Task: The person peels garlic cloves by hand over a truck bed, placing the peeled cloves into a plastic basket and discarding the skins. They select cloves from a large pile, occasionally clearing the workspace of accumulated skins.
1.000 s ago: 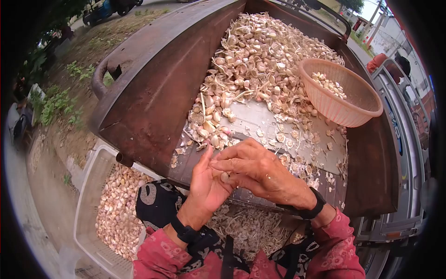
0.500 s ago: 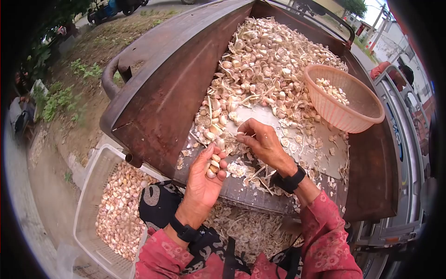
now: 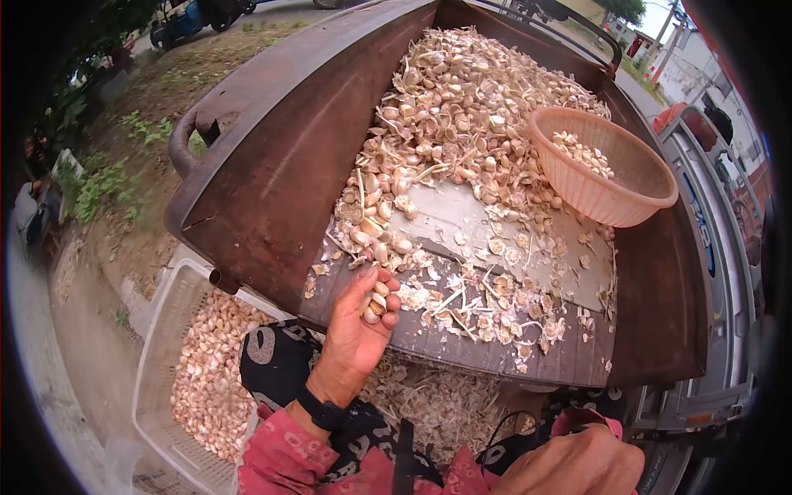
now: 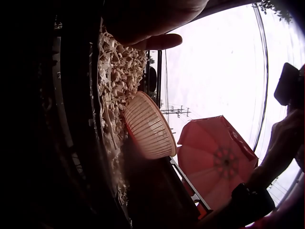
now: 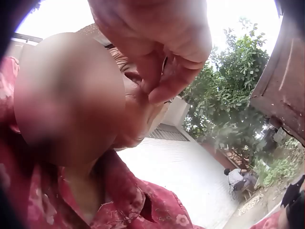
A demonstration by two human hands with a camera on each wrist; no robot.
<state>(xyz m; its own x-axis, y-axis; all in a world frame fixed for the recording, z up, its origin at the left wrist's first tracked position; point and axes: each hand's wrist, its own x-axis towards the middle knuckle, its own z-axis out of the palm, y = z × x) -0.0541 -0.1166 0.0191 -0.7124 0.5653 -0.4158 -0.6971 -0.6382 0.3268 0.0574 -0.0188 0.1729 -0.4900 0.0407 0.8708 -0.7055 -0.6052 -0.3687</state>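
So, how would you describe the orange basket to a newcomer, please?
In the head view's rust-brown metal trough, look for the heap of garlic. The ribbed basket sits tilted at the heap's right edge. Unlike the pale, rectangular crate at lower left, it is rounded and orange, and holds a small cluster of cloves.

Rust-brown metal trough (image 3: 660, 309), heaped garlic cloves (image 3: 487, 103), scattered papery skins (image 3: 495, 318), orange basket (image 3: 590, 194) against the heap
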